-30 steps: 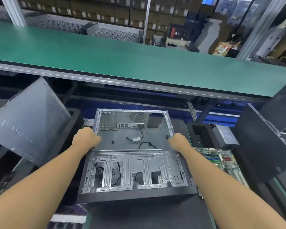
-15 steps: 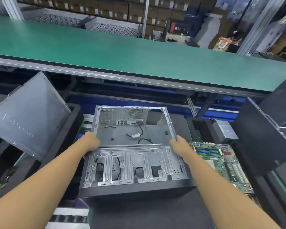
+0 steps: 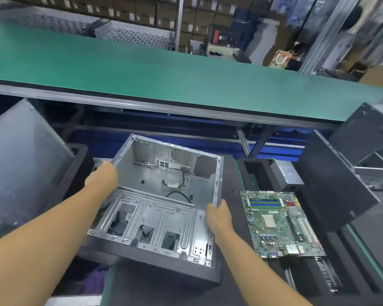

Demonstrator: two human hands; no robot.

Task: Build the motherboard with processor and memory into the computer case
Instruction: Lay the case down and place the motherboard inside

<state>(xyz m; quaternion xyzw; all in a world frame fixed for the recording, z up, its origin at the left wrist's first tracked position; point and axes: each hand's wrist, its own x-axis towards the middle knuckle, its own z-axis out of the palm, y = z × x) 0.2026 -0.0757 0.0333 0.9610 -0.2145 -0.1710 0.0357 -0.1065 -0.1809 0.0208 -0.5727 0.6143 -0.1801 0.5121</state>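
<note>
An open metal computer case (image 3: 142, 173) with a black front panel sits tilted in the middle, its left side raised and its open side facing me. My left hand (image 3: 102, 178) grips its left wall, and my right hand (image 3: 218, 215) grips its right wall near the front. Loose black cables lie inside the case. To the right of the case a green motherboard (image 3: 279, 221) lies flat on the black mat, carrying blue memory slots and a square processor. Neither hand touches the motherboard.
A long green conveyor belt (image 3: 164, 78) runs across behind the work area. A grey case side panel (image 3: 24, 164) leans at the left. Black case panels (image 3: 334, 184) and a power supply (image 3: 285, 173) stand at the right. A person sits far back right.
The case has been lifted on its left side and turned clockwise, now sitting skewed. Both hands kept their grip. The motherboard at the right has come fully into view.
</note>
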